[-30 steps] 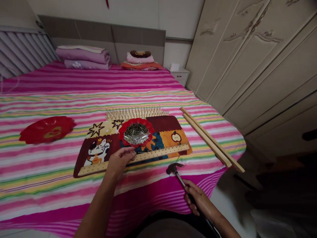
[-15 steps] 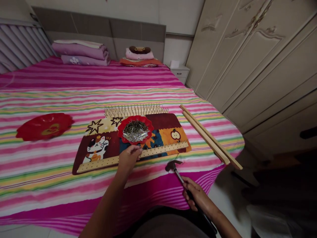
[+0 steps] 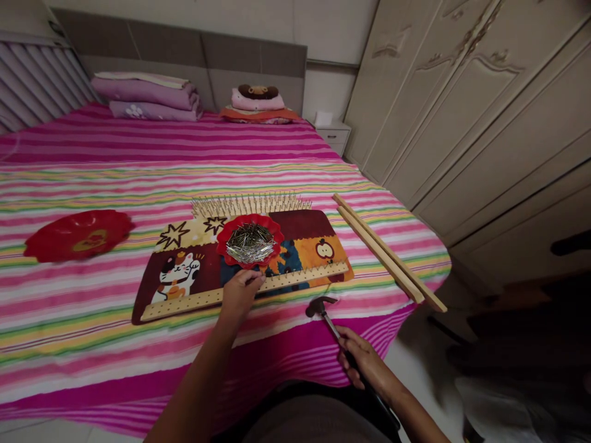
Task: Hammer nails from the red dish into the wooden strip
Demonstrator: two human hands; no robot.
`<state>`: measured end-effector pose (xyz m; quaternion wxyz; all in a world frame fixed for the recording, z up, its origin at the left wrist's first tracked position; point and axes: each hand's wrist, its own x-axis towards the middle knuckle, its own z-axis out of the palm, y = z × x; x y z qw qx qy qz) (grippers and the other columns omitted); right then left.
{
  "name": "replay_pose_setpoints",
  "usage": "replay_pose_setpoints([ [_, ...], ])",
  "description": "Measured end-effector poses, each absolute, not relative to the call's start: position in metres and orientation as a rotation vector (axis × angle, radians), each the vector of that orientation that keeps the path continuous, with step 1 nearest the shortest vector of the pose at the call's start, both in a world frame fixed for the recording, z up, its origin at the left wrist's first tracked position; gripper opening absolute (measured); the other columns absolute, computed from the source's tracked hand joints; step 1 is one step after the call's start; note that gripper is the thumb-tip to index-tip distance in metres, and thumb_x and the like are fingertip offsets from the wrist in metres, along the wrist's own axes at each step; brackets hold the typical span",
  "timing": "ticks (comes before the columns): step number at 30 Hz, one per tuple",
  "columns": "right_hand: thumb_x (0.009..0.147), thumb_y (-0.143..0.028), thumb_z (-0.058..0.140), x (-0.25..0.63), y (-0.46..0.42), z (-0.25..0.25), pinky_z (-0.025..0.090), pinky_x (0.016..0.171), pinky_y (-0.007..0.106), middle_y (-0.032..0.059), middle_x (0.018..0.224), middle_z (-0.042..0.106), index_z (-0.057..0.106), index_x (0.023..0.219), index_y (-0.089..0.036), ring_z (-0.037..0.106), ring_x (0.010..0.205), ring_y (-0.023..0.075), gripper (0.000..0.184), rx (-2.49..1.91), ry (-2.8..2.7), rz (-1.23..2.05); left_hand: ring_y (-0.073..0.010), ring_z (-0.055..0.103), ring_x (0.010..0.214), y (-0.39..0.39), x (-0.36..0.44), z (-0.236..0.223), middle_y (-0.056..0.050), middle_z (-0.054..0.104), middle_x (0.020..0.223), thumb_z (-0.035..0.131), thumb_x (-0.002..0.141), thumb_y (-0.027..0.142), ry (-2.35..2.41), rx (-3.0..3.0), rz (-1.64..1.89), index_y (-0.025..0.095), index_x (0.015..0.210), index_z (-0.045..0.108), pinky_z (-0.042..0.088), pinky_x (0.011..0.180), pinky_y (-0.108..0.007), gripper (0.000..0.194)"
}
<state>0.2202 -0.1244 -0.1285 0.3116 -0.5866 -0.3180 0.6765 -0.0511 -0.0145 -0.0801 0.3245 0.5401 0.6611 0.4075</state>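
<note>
A wooden strip with rows of holes (image 3: 184,303) lies across a patterned mat (image 3: 207,271) on the bed. Small nails stand in the strip's right part. My left hand (image 3: 240,292) is at the middle of the strip, thumb and fingers pinched together over it; whatever sits between the fingertips is too small to make out. Just beyond it is a red scalloped bowl (image 3: 221,249) full of nails (image 3: 249,242). In my right hand (image 3: 362,357) is a claw hammer (image 3: 329,323), gripped by its black handle, its head over the bed's near edge.
Behind the mat lies a wooden board studded with upright nails (image 3: 252,205). Two bare wooden strips (image 3: 381,252) rest at the right, their ends past the bed edge. A red plate (image 3: 60,240) is at left. Folded bedding (image 3: 148,98) sits by the headboard; a wardrobe (image 3: 462,104) stands right.
The whole view has shifted very slightly. Both hands keep their places, the left pinched at the strip and the right holding the hammer.
</note>
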Motion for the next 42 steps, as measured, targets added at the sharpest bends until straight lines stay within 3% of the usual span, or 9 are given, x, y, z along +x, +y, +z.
replay_pose_setpoints([
  [13,0.075,-0.042,0.05,0.211,-0.13,-0.121,0.017,0.026,0.014,-0.0112,0.046,0.042,0.041,0.125,-0.017,0.028,0.026,0.0039,0.057,-1.602,-0.925,1.737,-0.0157,0.06,0.078,-0.02,-0.047,-0.085,0.0,0.065,0.077,0.053,0.071,0.034,1.736,1.639,1.078,0.023,0.066,0.065,0.043,0.073,-0.026,0.016],
  [19,0.081,-0.044,0.044,0.183,-0.118,-0.058,0.022,0.029,0.017,-0.0082,0.054,0.047,0.041,0.13,-0.023,0.032,0.031,0.0055,0.054,-1.502,-1.159,1.734,-0.0154,0.059,0.078,-0.022,-0.046,-0.089,-0.002,0.064,0.078,0.05,0.073,0.032,1.737,1.71,1.076,0.022,0.067,0.064,0.043,0.074,-0.026,0.018],
  [22,0.086,-0.037,0.041,0.166,-0.096,-0.025,0.032,0.041,0.02,-0.0055,0.056,0.048,0.048,0.127,-0.02,0.04,0.043,0.0086,0.045,-1.38,-1.498,1.482,-0.0156,0.059,0.076,-0.022,-0.046,-0.09,-0.002,0.064,0.077,0.05,0.074,0.031,1.723,1.724,1.091,0.022,0.066,0.063,0.043,0.074,-0.026,0.018],
  [25,0.088,-0.033,0.039,0.151,-0.074,-0.013,0.035,0.049,0.022,-0.0055,0.055,0.044,0.051,0.126,-0.02,0.04,0.049,0.0103,0.041,-1.306,-1.717,1.271,-0.0154,0.058,0.076,-0.022,-0.046,-0.091,-0.002,0.063,0.076,0.05,0.074,0.03,1.71,1.742,1.106,0.022,0.066,0.063,0.043,0.073,-0.026,0.017],
  [30,0.086,-0.026,0.041,0.142,-0.062,-0.015,0.034,0.049,0.021,-0.0046,0.058,0.042,0.058,0.118,-0.018,0.036,0.05,0.0097,0.037,-1.294,-1.888,1.223,-0.015,0.057,0.072,-0.022,-0.044,-0.094,-0.002,0.061,0.072,0.049,0.074,0.026,1.763,1.777,1.079,0.021,0.064,0.061,0.042,0.07,-0.026,0.016],
  [36,0.089,-0.038,0.039,0.174,-0.097,-0.014,0.032,0.047,0.022,-0.0055,0.055,0.038,0.051,0.125,-0.021,0.037,0.05,0.0114,0.042,-1.419,-1.729,1.3,-0.0155,0.059,0.074,-0.022,-0.049,-0.095,-0.003,0.064,0.081,0.051,0.074,0.029,1.699,1.742,1.085,0.022,0.074,0.065,0.044,0.071,-0.026,0.017],
  [39,0.086,-0.045,0.04,0.197,-0.12,-0.037,0.028,0.041,0.022,-0.0067,0.049,0.036,0.05,0.126,-0.023,0.033,0.042,0.0108,0.047,-1.515,-1.554,1.521,-0.0163,0.059,0.074,-0.017,-0.061,-0.087,-0.004,0.066,0.086,0.05,0.074,0.03,1.771,1.776,1.033,0.022,0.083,0.066,0.044,0.071,-0.026,0.02],
  [42,0.078,-0.053,0.045,0.214,-0.138,-0.076,0.026,0.038,0.023,-0.0059,0.046,0.038,0.055,0.12,-0.022,0.031,0.038,0.0113,0.054,-1.623,-1.39,1.568,-0.0195,0.059,0.083,-0.01,-0.073,-0.074,-0.005,0.067,0.085,0.046,0.076,0.025,1.91,1.949,0.865,0.022,0.08,0.067,0.043,0.076,-0.028,0.021],
])
